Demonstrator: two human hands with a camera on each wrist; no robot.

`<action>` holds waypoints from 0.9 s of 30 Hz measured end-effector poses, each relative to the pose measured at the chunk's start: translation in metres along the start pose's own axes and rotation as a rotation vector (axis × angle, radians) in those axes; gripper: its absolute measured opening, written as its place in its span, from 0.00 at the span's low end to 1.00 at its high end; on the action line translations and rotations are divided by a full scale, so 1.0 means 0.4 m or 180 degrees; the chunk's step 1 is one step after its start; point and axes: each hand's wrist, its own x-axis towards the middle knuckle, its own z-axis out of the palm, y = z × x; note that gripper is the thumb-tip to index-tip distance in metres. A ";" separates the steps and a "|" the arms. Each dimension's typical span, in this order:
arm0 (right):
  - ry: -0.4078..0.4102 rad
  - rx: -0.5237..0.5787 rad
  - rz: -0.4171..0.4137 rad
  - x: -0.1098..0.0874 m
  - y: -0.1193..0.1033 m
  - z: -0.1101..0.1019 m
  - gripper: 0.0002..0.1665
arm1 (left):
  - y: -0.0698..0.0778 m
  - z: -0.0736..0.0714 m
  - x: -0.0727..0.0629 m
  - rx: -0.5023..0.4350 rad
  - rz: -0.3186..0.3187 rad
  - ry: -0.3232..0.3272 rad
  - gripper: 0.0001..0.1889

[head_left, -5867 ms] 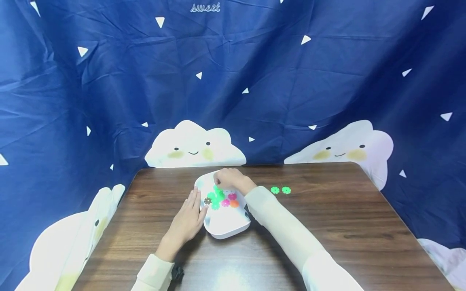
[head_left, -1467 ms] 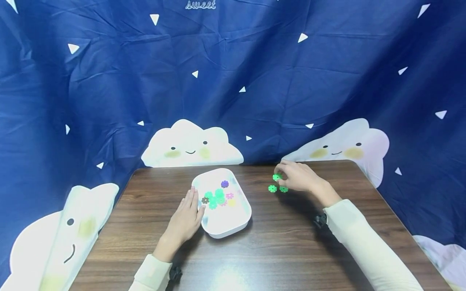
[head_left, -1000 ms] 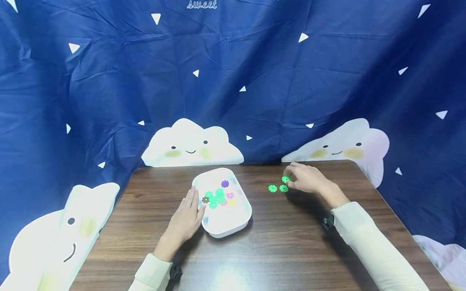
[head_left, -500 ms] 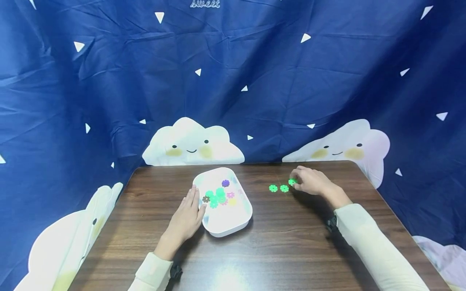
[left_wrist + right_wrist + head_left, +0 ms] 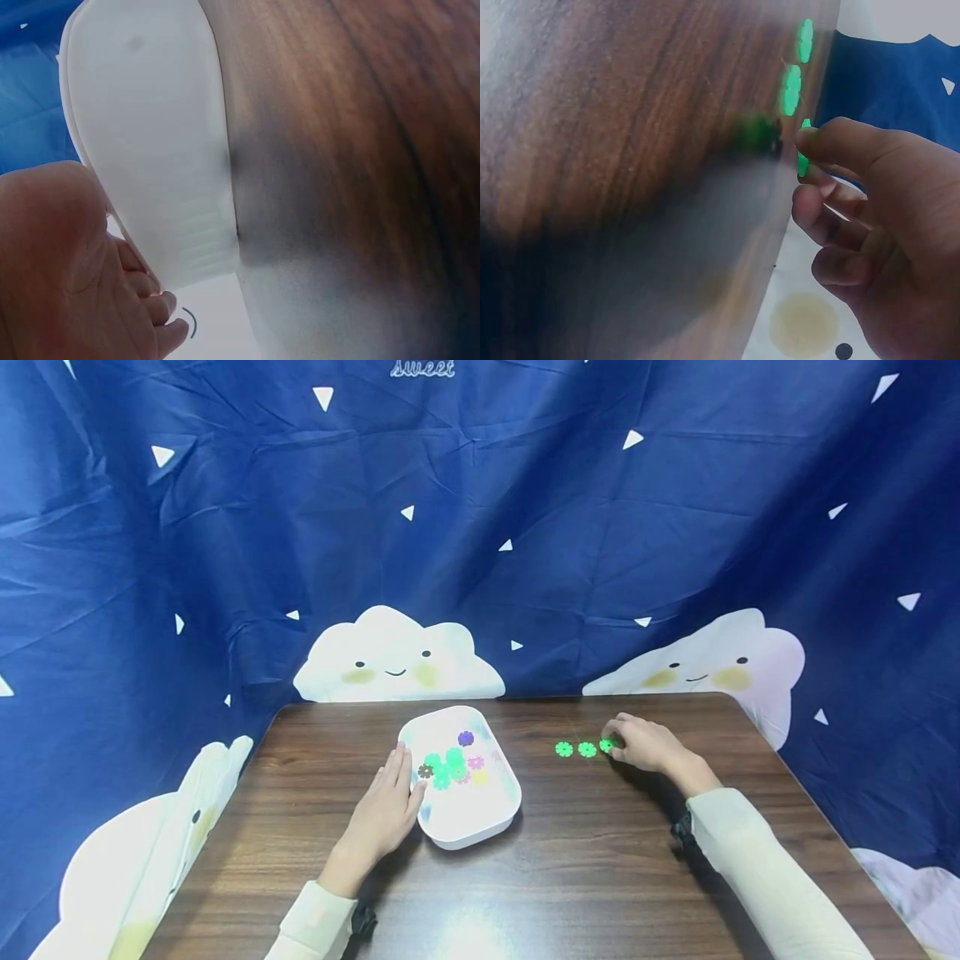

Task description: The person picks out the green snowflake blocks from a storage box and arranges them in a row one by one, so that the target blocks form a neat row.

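Observation:
My right hand pinches a green snowflake-shaped plastic disc between thumb and fingers at the right rear of the table. In the right wrist view this green disc is partly covered by the thumb and appears just off the tabletop. To its left, two matching discs lie flat in a row, a nearer disc and a farther disc. Against the left side of a white tray rests my left hand, its fingers straight along the rim. The left wrist view shows the tray's outer wall.
Inside the tray lie several green discs in a cluster, plus a purple disc, a brown disc, a yellow disc and pink ones. Behind the wooden table hangs a blue curtain with clouds.
The right hand went from the tray to the table's right rear with a green disc. It then moved it right and nearer, to the row's right end. The left hand stayed on the tray.

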 end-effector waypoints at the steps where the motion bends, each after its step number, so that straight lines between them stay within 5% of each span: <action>1: 0.0004 0.0000 0.0004 0.000 0.001 0.002 0.16 | 0.001 0.000 0.000 0.0006 0.0004 0.0012 0.37; 27: 0.0167 0.0037 0.0058 0.000 -0.006 0.018 0.10 | 0.002 -0.004 -0.009 0.0021 0.0039 0.0042 0.37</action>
